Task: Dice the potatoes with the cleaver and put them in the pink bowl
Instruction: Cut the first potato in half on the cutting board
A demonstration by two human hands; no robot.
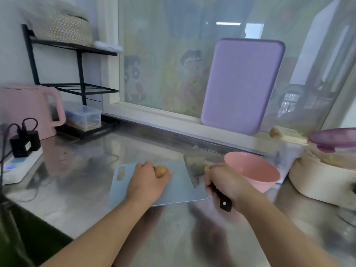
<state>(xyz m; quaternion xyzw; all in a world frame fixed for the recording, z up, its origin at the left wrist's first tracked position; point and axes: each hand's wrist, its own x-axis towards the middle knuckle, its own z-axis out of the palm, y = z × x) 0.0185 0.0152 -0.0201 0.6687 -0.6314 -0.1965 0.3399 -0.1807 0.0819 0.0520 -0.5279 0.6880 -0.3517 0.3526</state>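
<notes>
While left hand (149,177) grips potato (160,171), cleaver (193,171) seemingly points away.

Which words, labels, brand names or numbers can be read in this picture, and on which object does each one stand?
None can be read.
The black charger has a small white label, too blurred to read.
The window film shows cartoon figures only, with no legible words.
The cleaver, pink bowl, cutting board and pink kettle show no visible text.

One potato (160,170), one cleaver (194,171), one pink bowl (252,170), apparently two cutting boards (179,187).
</notes>
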